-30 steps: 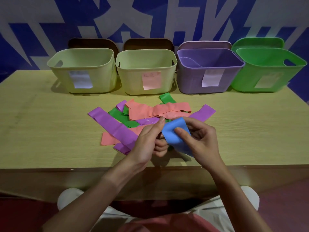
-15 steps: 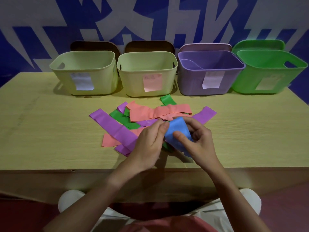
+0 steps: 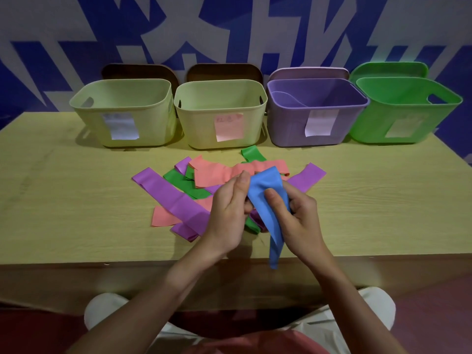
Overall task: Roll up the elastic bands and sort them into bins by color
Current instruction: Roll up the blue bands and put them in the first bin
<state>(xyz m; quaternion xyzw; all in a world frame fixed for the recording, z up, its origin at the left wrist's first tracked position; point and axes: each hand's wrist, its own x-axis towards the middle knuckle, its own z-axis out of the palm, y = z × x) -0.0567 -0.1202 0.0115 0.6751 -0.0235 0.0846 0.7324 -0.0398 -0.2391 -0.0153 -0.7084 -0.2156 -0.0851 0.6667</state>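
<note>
Head view: soft blue elastic band (image 3: 265, 198) hangs above the table's (image 3: 76, 200) six-o'clock edge, pinched by both hands, left hand (image 3: 227, 215) and right hand (image 3: 298, 221), fingers curled on it, probably readying a roll; bins wait at twelve o'clock.

Paper labels (image 3: 228, 127) on the 4 bins (image 3: 219, 116); writing too blurred to read

Four bins (image 3: 219, 113) stand in a row along the back of the desk (image 3: 63, 205), lids (image 3: 224, 71) propped behind them. Elastic bands (image 3: 178, 198) lie piled before the bins, mid-desk.
</note>
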